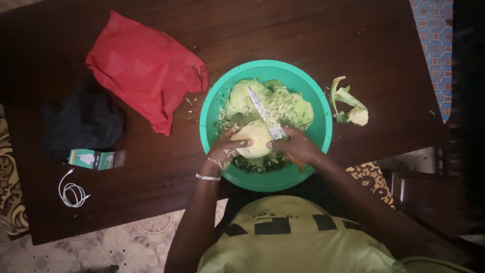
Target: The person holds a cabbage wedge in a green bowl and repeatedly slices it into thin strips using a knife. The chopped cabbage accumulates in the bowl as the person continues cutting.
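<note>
from the head view, your left hand point(228, 145) is wrapped around the pale cabbage piece point(255, 139), fingers curled over its near-left side, steadying it above the near half of the green bowl point(323, 132). your right hand point(297, 145) is closed on the handle of the knife point(262, 111), whose blade runs up and to the left from the cabbage piece, over the middle of the bowl.

a good deal of the work looks done: the shredded cabbage point(280, 106) already fills much of the bowl, with some strands clinging to your left wrist and a few scattered on the table point(151, 172) just left of the rim. a couple of larger green pieces sit at the far side of the bowl, uncut. what remains, by my reading, is the chunk in your hand and those far pieces.

to the right of the bowl lie the discarded core and outer leaves point(349, 103). to the left, a red bag point(144, 68), a dark bag point(83, 124), a small box point(93, 159) and a coiled white cable point(72, 192) rest well apart from the bowl.
</note>
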